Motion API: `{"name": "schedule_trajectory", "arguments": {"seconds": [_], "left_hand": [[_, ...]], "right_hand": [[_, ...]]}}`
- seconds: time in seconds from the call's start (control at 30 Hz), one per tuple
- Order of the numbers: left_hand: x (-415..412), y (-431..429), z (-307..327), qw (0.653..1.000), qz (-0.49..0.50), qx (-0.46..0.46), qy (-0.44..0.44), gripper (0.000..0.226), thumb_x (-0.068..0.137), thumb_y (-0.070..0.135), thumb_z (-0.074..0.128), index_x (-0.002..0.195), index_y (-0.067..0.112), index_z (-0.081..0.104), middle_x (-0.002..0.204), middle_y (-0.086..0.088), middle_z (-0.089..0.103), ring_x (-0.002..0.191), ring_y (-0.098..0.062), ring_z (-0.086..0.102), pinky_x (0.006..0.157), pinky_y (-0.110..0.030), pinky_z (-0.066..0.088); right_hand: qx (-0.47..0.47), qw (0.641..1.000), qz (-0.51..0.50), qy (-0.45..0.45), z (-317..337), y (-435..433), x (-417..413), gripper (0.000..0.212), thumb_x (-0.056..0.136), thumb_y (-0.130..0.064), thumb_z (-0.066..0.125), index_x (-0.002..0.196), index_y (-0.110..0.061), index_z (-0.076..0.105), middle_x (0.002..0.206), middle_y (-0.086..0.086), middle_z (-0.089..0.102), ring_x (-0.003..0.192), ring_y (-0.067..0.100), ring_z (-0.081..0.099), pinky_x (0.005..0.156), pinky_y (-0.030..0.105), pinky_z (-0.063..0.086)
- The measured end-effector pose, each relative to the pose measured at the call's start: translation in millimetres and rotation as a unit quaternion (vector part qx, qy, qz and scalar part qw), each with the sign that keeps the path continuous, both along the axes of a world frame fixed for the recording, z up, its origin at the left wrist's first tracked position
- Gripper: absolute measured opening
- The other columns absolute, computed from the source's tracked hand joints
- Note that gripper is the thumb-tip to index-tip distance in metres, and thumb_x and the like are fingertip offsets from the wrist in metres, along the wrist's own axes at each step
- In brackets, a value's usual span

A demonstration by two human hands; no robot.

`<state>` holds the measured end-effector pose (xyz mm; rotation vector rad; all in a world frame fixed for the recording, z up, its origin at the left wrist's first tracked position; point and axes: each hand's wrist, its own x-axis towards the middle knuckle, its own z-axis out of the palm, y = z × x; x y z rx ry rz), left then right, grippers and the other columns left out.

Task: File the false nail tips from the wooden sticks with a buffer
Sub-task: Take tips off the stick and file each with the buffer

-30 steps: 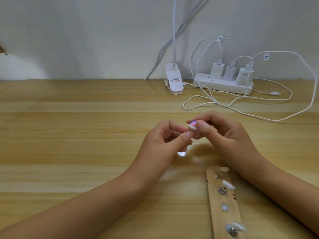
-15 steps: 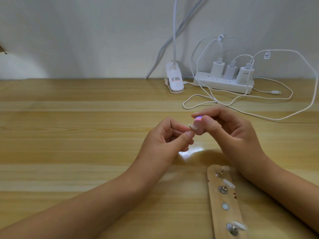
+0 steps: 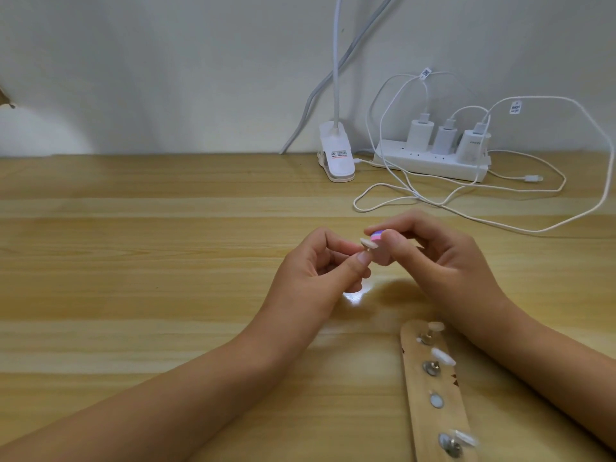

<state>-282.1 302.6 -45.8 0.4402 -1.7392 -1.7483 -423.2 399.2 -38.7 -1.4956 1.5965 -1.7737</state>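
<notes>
Grip ok: left hand (image 3: pixel 316 271) pinches nail tip (image 3: pixel 368 243), right hand (image 3: pixel 443 261) pinches buffer (image 3: pixel 378 235) at its 2 o'clock (touching); use short light strokes.

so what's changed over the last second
The right hand slid the buffer a little up and to the right across the nail tip, then back down onto it. The left hand still pinches the tip in the same spot. The wooden stick and its remaining tips have not moved.
</notes>
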Motion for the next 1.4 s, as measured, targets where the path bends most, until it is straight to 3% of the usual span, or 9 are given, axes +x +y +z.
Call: {"name": "schedule_trajectory", "arguments": {"seconds": [0.47,0.87,1.27,1.4], "left_hand": [[-0.6,-0.7,0.0,1.000,0.004,0.004,0.006,0.015,0.089,0.013,0.067,0.078,0.024,0.064,0.070,0.005,0.069,0.067,-0.004,0.061,0.064,-0.014,0.048],[-0.5,-0.7,-0.7,1.000,0.008,0.005,0.008,0.015,0.089,0.015,0.067,0.079,0.025,0.064,0.071,0.005,0.069,0.071,-0.005,0.063,0.065,-0.014,0.049],[-1.3,-1.2,-0.7,1.000,0.009,0.004,0.006,0.016,0.090,0.014,0.067,0.078,0.026,0.064,0.071,0.005,0.069,0.069,-0.006,0.062,0.065,-0.014,0.049],[-1.0,-0.8,-0.6,1.000,0.008,0.003,0.005,0.013,0.090,0.013,0.066,0.081,0.022,0.063,0.070,0.006,0.068,0.068,-0.004,0.062,0.065,-0.013,0.048]], "right_hand": [[-0.014,1.000,-0.015,0.017,-0.5,-0.5,-0.3,0.014,0.091,-0.033,0.067,0.096,-0.020,0.070,0.094,-0.004,0.069,0.084,0.011,0.068,0.075,0.022,0.054],[-0.011,1.000,-0.013,0.004,-0.4,0.1,-0.1,0.018,0.091,-0.030,0.067,0.097,-0.013,0.069,0.083,0.004,0.068,0.080,0.011,0.066,0.074,0.023,0.054],[-0.005,1.000,-0.006,0.008,1.7,0.4,1.1,0.011,0.090,-0.028,0.069,0.095,-0.018,0.069,0.086,-0.001,0.068,0.081,0.008,0.066,0.073,0.022,0.053],[-0.008,1.000,-0.014,0.016,1.1,0.1,0.7,0.016,0.088,-0.033,0.067,0.096,-0.019,0.069,0.092,-0.005,0.068,0.087,0.013,0.067,0.078,0.028,0.056]]}}
